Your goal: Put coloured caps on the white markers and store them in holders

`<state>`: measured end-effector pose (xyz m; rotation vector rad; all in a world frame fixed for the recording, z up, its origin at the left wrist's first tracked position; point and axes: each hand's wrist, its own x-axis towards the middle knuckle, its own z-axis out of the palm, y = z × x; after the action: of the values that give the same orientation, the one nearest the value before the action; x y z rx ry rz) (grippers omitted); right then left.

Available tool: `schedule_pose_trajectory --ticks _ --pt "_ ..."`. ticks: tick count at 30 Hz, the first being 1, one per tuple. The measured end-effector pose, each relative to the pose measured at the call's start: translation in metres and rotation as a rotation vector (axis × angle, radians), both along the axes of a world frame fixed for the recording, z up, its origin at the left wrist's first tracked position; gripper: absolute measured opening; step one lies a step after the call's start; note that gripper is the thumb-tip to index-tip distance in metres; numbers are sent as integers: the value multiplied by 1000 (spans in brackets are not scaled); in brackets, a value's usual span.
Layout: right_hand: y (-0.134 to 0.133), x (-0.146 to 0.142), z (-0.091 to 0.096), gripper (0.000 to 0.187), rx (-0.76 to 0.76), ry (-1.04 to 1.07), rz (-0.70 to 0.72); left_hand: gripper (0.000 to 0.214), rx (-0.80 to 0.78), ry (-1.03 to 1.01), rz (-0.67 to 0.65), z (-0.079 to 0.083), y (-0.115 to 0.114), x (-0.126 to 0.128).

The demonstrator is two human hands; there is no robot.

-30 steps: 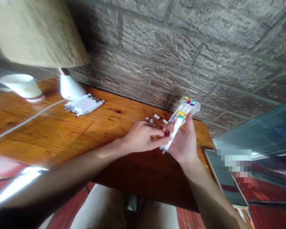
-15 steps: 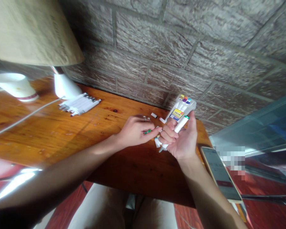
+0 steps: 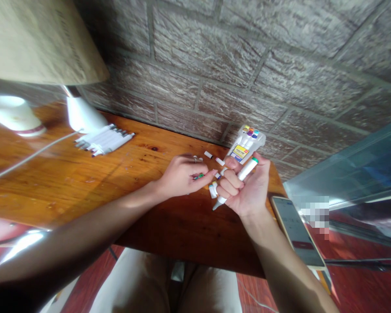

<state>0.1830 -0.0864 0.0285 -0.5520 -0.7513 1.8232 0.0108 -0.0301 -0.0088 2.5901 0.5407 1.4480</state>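
My right hand (image 3: 243, 189) is closed around a white marker (image 3: 248, 168). The marker's green end points up and to the right; its grey tip points down and to the left, uncapped. My left hand (image 3: 184, 174) is curled just above the table, its fingers closed on a small green cap (image 3: 199, 176), mostly hidden. Loose white marker caps lie between and behind the hands, among them a black-edged cap (image 3: 208, 154) and a pinkish one (image 3: 220, 161). Behind my right hand stands a clear marker case (image 3: 241, 150) with a yellow label and several coloured marker ends showing.
A row of several white markers (image 3: 106, 141) lies at left, beside a lamp (image 3: 81, 113) with its cord. A paper cup (image 3: 14, 115) stands at far left. A phone (image 3: 298, 230) lies at the right edge of the wooden table (image 3: 143, 169). A stone wall (image 3: 241, 69) rises behind.
The marker in my right hand has tilted, its grey tip swinging left and showing more. My left hand stays nearly in place. The whole view has shifted slightly.
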Motion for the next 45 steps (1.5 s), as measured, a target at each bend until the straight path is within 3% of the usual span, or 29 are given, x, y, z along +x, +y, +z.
schedule_pose_trajectory --ticks 6,13,26,29,35,41,45 --pt "-1 -5 -2 45 15 14 27 44 29 -35 7 1 -1 0" --pt "4 0 -4 52 -17 43 -86 42 1 -37 19 -1 0 0" --pt "0 0 -1 47 24 11 -17 43 -1 -28 24 1 0 0" --pt "1 -2 -3 49 8 0 -54 44 -6 -33 23 1 -1 0" --pt "7 -12 -5 49 66 -38 -282 42 -120 28 -45 -6 -7 2" --pt "6 -23 -6 35 126 -139 -378 33 -286 94 7 -8 -12 5" --pt "5 -22 -13 35 220 -322 -384 24 -421 78 -74 -7 -13 7"
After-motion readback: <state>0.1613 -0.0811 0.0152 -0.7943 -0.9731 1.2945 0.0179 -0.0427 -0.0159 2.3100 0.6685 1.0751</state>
